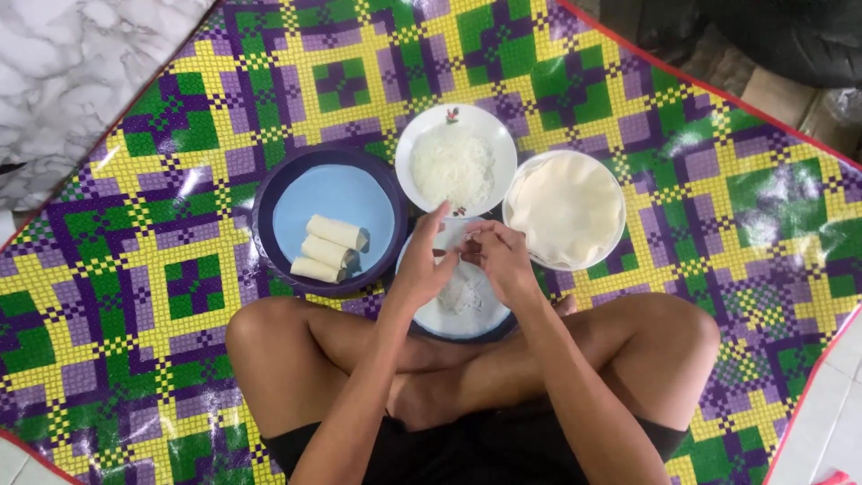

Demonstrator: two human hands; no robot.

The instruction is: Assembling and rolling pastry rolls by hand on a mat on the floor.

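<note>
- Our left hand (420,265) and right hand (501,259) meet above the round white plate (467,319) in front of our crossed legs, fingertips pinching a thin, pale wrapper sheet (455,235) between them.
- A small heap of white filling (460,295) lies on that plate.
- Just beyond stands a white plate of thin white noodles (454,164).
- To the right sits a white bowl of stacked pale wrappers (566,208).
- To the left, a dark purple tray (329,220) holds three finished rolls (329,249).
- Everything rests on a chequered plastic floor mat (162,269).
</note>
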